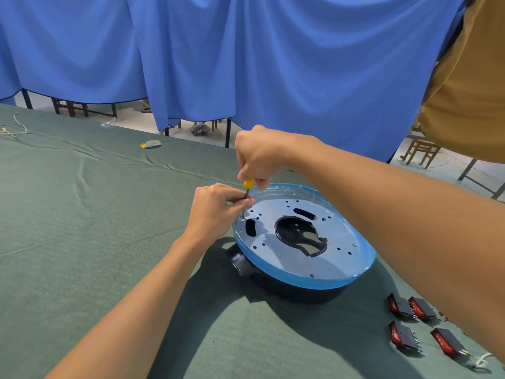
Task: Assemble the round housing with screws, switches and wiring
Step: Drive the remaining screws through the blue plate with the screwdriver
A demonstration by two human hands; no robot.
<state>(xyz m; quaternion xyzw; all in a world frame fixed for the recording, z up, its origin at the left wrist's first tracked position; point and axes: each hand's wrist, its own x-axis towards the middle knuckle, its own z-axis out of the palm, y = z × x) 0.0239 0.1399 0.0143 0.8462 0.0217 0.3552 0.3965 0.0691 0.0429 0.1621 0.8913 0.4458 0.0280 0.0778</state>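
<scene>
The round housing (297, 272) lies on the table with its blue rim up and a silver metal plate (295, 258) inside, pierced by holes and a large black central opening. My right hand (259, 157) grips the yellow handle of a screwdriver (248, 184) held upright over the plate's left edge. My left hand (218, 209) pinches the screwdriver's shaft just above a screw hole at that edge. The tip meets the plate there; the screw itself is hidden. Several red rocker switches (401, 309) with black bodies lie at the lower right.
The green table cloth (95, 228) covers the whole bench. A small yellow-and-white scrap (150, 144) and thin wires (16, 127) lie at the far left. Blue curtains hang behind the bench. A person in a tan shirt (464, 91) stands at the right.
</scene>
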